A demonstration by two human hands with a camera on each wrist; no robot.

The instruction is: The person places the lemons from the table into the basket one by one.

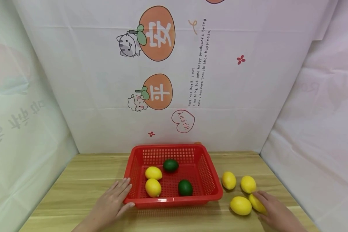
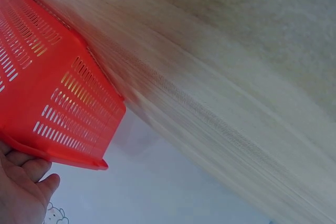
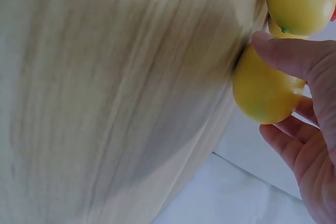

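Note:
A red plastic basket (image 1: 174, 202) stands on the table with two yellow lemons (image 1: 153, 188) and two dark green, avocado-like fruits (image 1: 185, 188) inside. At its left front corner my left hand (image 1: 111, 201) rests on the rim, fingers extended and thumb along the front edge. In the left wrist view, those fingertips are partly hidden behind the basket's rim (image 2: 68, 160). To the right of the basket, my right hand (image 1: 276, 211) holds a lemon (image 3: 268, 87) between thumb and fingers. This lemon is low at the table surface, right beside another lemon (image 1: 240, 206).
Two more lemons, one near the basket (image 1: 229, 180) and one farther right (image 1: 248, 184), lie behind the held one. White printed sheeting (image 1: 235, 106) rises behind the wooden table (image 1: 90, 180) and on both sides.

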